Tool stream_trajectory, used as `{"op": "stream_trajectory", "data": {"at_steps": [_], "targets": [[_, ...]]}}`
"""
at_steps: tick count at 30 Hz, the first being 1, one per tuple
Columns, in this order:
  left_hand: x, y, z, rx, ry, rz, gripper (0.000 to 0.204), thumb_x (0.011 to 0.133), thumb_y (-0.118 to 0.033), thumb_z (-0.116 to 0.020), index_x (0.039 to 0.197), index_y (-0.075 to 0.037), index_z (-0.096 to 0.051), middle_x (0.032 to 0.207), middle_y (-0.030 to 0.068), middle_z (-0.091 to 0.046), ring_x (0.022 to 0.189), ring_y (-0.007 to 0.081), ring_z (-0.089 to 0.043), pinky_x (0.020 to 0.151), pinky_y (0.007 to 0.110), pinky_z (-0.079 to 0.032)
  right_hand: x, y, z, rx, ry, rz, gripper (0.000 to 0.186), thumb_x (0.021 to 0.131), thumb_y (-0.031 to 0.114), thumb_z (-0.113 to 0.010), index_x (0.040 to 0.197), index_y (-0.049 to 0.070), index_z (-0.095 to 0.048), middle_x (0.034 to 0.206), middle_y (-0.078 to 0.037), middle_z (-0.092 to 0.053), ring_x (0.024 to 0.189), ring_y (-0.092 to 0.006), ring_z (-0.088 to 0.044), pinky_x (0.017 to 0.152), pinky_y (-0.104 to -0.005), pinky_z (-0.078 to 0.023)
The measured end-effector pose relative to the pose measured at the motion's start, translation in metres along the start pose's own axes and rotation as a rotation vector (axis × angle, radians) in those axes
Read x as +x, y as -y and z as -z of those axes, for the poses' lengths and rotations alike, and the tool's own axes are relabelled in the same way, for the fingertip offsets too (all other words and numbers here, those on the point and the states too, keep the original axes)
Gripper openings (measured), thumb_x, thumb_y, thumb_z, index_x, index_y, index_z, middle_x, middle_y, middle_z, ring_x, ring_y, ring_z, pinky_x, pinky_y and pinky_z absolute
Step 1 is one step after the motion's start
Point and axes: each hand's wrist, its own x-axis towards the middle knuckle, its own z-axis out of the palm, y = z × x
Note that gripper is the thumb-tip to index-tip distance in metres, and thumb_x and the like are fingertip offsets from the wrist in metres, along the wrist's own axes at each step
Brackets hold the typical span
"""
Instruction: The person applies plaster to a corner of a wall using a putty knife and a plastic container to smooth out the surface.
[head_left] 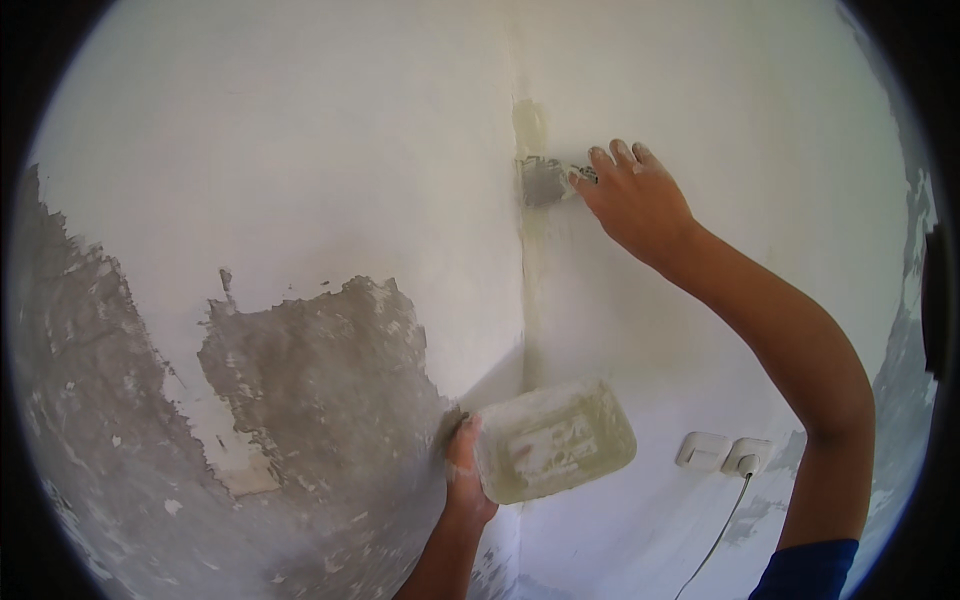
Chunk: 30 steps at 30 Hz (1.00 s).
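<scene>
My right hand (640,203) grips a putty knife (545,182) by its handle, which is mostly hidden behind my fingers. The grey, smeared blade lies against the right wall beside the room's corner. Just above the blade is a damp-looking, yellowish patch of putty (530,125). Lower down, my left hand (467,465) holds a shallow, pale rectangular tub (610,440) by its left edge. The tub is tilted so its inside shows, coated with greenish-white putty. White smears mark the fingertips of my right hand.
Bare grey patches (320,360) with ragged edges show on the left wall (330,150). On the right wall, a switch plate (703,451) sits next to a socket (752,455) with a plugged-in cord (722,538) hanging down. A dark object (937,300) stands at the far right edge.
</scene>
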Motion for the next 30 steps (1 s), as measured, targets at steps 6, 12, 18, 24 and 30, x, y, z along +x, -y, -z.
{"op": "stream_trajectory", "data": {"at_steps": [6,12,18,24,30], "targets": [[-0.003,-0.003,0.005,0.007,-0.008,0.008,0.061,0.105,-0.051,-0.053,0.142,-0.003,-0.056,0.137,0.0143,-0.062,0.124,0.0299,-0.06,0.105,0.05,-0.051,-0.014,-0.002,0.04,-0.109,0.008,-0.066,0.033,0.099,0.007,-0.06,0.129,0.013,-0.072,0.134,-0.017,-0.066,0.129,-0.0341,-0.062,0.111,-0.0471,-0.049],[-0.006,-0.004,0.0,-0.02,0.018,-0.001,0.049,0.105,-0.041,-0.056,0.137,-0.003,-0.056,0.13,0.013,-0.063,0.118,0.0272,-0.064,0.099,0.047,-0.056,-0.018,-0.015,0.048,-0.004,0.001,-0.122,0.035,0.096,0.004,-0.063,0.129,0.012,-0.072,0.131,-0.017,-0.067,0.121,-0.0335,-0.065,0.106,-0.0473,-0.052],[-0.006,-0.003,0.005,-0.035,0.005,-0.019,0.04,0.106,-0.035,-0.057,0.131,-0.004,-0.058,0.124,0.0109,-0.064,0.114,0.0248,-0.065,0.094,0.044,-0.059,-0.036,-0.009,0.062,0.631,0.258,-0.203,0.034,0.1,0.012,-0.062,0.133,0.009,-0.07,0.107,-0.014,-0.071,0.101,-0.0276,-0.067,0.09,-0.0422,-0.054],[-0.001,0.002,0.002,0.081,-0.01,-0.016,0.054,0.105,-0.046,-0.055,0.14,-0.005,-0.055,0.133,0.012,-0.062,0.12,0.0273,-0.062,0.101,0.047,-0.054,-0.059,-0.016,0.048,1.192,0.48,-0.4,0.031,0.106,0.021,-0.055,0.125,0.001,-0.069,0.083,-0.009,-0.064,0.071,-0.0177,-0.059,0.066,-0.0357,-0.052],[0.002,0.014,0.002,0.038,-0.007,-0.002,0.047,0.106,-0.041,-0.055,0.136,-0.005,-0.056,0.129,0.0114,-0.062,0.117,0.0247,-0.063,0.098,0.044,-0.056,-0.075,0.002,0.033,1.62,0.67,-0.547,0.035,0.109,0.023,-0.05,0.123,-0.003,-0.068,0.079,-0.005,-0.058,0.062,-0.0118,-0.053,0.057,-0.0305,-0.047]]}}
